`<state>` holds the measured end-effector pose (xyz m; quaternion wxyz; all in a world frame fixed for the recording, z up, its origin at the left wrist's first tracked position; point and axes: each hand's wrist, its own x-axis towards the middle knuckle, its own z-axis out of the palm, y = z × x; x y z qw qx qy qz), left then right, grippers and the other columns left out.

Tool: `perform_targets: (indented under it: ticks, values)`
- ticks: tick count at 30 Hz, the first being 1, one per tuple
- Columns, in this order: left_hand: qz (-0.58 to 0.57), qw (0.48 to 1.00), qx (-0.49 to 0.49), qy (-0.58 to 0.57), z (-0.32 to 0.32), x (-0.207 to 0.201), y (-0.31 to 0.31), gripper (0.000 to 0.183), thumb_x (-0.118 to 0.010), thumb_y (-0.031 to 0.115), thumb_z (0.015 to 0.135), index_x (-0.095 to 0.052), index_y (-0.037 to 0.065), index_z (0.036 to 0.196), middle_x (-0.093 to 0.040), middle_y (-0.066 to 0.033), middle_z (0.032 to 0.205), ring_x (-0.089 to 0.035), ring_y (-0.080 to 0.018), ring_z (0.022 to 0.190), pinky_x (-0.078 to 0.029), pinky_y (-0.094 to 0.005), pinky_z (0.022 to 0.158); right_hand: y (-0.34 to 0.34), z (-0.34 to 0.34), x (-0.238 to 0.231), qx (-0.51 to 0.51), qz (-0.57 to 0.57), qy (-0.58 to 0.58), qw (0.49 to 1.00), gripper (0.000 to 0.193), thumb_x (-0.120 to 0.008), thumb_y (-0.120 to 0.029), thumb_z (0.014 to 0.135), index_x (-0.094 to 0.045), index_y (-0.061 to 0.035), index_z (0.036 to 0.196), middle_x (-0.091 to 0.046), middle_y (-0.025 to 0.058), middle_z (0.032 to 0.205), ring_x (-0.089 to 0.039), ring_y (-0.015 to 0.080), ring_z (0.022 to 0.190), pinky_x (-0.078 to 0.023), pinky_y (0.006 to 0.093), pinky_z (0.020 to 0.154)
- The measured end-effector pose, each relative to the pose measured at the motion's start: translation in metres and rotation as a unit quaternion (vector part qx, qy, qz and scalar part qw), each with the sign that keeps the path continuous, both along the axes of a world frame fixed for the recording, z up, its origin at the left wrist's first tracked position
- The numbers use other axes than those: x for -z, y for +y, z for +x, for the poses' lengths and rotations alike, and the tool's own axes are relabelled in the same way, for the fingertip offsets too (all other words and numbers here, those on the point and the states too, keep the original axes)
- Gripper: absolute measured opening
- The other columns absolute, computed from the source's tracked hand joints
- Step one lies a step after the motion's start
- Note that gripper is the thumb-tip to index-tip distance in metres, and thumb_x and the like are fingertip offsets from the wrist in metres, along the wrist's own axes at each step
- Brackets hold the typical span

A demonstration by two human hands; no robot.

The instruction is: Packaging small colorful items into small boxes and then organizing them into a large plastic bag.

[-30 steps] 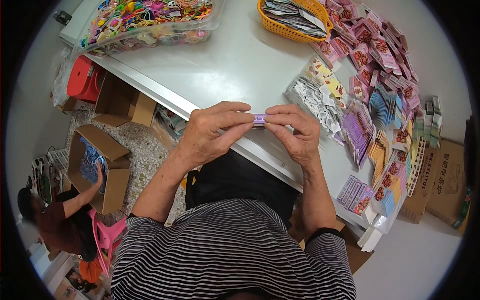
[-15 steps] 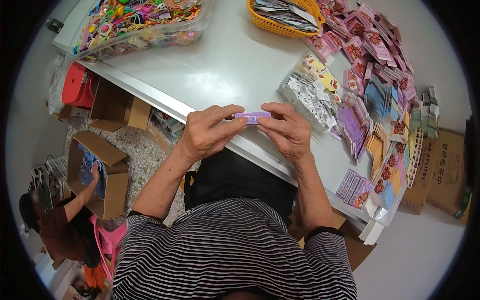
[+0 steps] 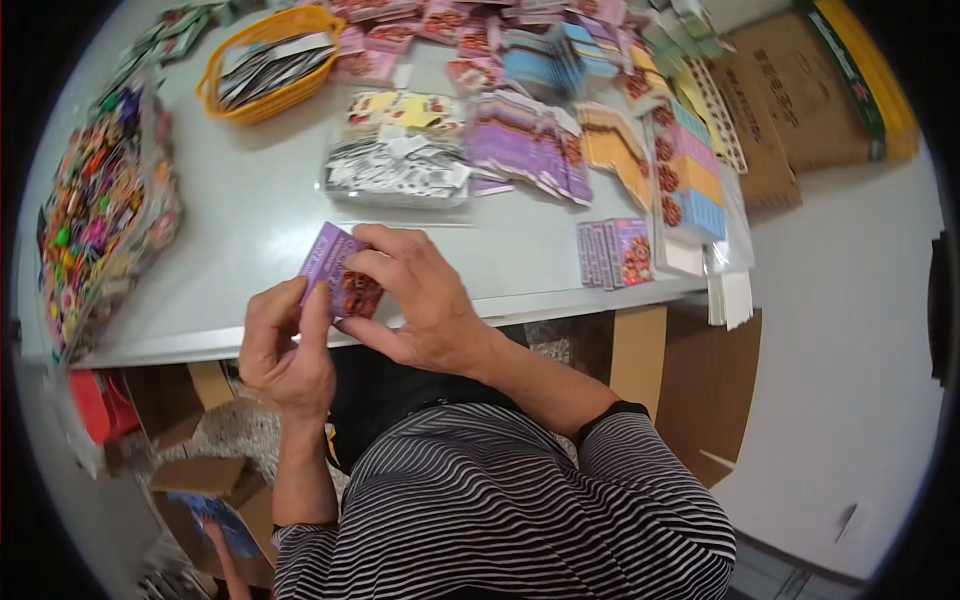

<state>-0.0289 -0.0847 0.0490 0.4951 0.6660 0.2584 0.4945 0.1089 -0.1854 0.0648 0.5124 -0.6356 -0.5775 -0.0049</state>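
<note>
Both hands hold one small purple card packet [image 3: 335, 268] with an orange-brown picture, just above the near edge of the grey table [image 3: 250, 240]. My left hand [image 3: 285, 345] grips its lower left side from below. My right hand [image 3: 415, 295] pinches its right side with fingers curled over it. Beyond the hands lies a clear bag of black-and-white packets [image 3: 400, 165], and to the right a small row of purple packets [image 3: 612, 252].
Spread stacks of purple, orange, blue and pink packets [image 3: 600, 130] fill the far right of the table. An orange basket [image 3: 265, 60] stands at the back left, a clear bag of colourful small items [image 3: 95, 210] at the left. Cardboard boxes [image 3: 200, 500] sit on the floor.
The view has swung, so the table now lies differently in frame. The packet, seen edge-on between both hands before, is now turned with its purple face up.
</note>
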Motion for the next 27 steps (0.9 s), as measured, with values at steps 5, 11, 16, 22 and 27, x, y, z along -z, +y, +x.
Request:
perform_targets:
  ticks: [5,11,16,22,27]
  values:
    - [-0.093,0.979,0.181,-0.023,0.068,-0.014,-0.045,0.03,-0.077,0.0,0.088,-0.069,-0.001,0.117,-0.068,-0.0083,0.099,-0.065,-0.01,0.077,-0.054,-0.0226,0.066,-0.081,0.042,-0.034,0.126,-0.064,-0.068,0.988,0.06,-0.088,-0.007,0.066,-0.06,-0.0067,0.119,-0.059,0.0202,0.131,-0.063,0.0357,0.105,-0.05,0.044,0.093]
    - [-0.446,0.808,0.38,-0.067,0.15,-0.04,-0.128,0.031,-0.071,0.02,0.097,-0.063,-0.003,0.116,-0.07,-0.0083,0.094,-0.066,-0.0112,0.072,-0.054,-0.0237,0.062,-0.159,0.081,-0.079,0.345,-0.115,0.002,0.931,0.039,-0.08,-0.009,0.081,-0.063,-0.0037,0.115,-0.067,0.009,0.106,-0.063,0.0126,0.08,-0.05,0.0268,0.073]
    - [-0.397,0.842,0.364,0.029,0.168,-0.021,-0.12,0.038,-0.072,0.029,0.096,-0.064,-0.002,0.116,-0.068,-0.007,0.1,-0.066,-0.0113,0.082,-0.054,-0.025,0.062,-0.217,0.116,-0.094,0.441,-0.117,0.078,0.886,0.035,-0.078,-0.019,0.085,-0.063,-0.0018,0.111,-0.066,0.0055,0.094,-0.062,0.0121,0.082,-0.05,0.0308,0.076]
    - [-0.353,0.792,0.46,0.19,0.201,-0.003,-0.148,0.058,-0.072,0.047,0.093,-0.062,-0.002,0.122,-0.066,-0.0074,0.108,-0.063,-0.0139,0.094,-0.056,-0.0299,0.066,-0.214,0.138,-0.049,0.375,-0.275,0.075,0.882,0.034,-0.077,-0.022,0.087,-0.062,-0.0006,0.108,-0.062,0.0036,0.086,-0.059,0.0102,0.081,-0.048,0.0269,0.07]
    - [-0.301,0.834,0.417,0.199,0.219,0.017,-0.168,0.081,-0.077,0.057,0.083,-0.058,-0.013,0.119,-0.069,-0.022,0.098,-0.067,-0.0251,0.092,-0.053,-0.036,0.081,-0.233,0.156,-0.039,0.29,-0.217,0.259,0.895,0.031,-0.071,-0.027,0.095,-0.062,-0.0024,0.11,-0.061,0.0003,0.092,-0.058,0.0109,0.088,-0.048,0.027,0.078]
